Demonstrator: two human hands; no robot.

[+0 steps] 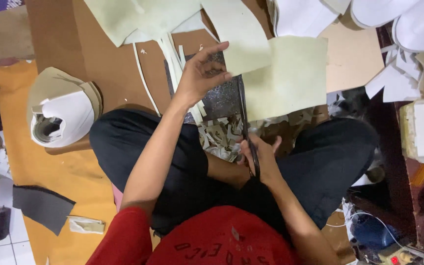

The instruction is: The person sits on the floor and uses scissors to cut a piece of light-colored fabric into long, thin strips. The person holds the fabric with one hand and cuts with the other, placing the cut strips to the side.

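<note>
The person wears a red short-sleeved shirt (pixel 222 243) with dark lettering across the chest, and black trousers (pixel 172 162) covering both legs. Both forearms are bare, with no watch, rings or gloves on the hands.

Right hand (pixel 261 159) scissors (pixel 248 130) cut pale sheet (pixel 285 78); left hand (pixel 199 76) steadies it.

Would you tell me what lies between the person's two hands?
In the head view, the scissors' blades and paper scraps lie between the left hand and right hand.
</note>
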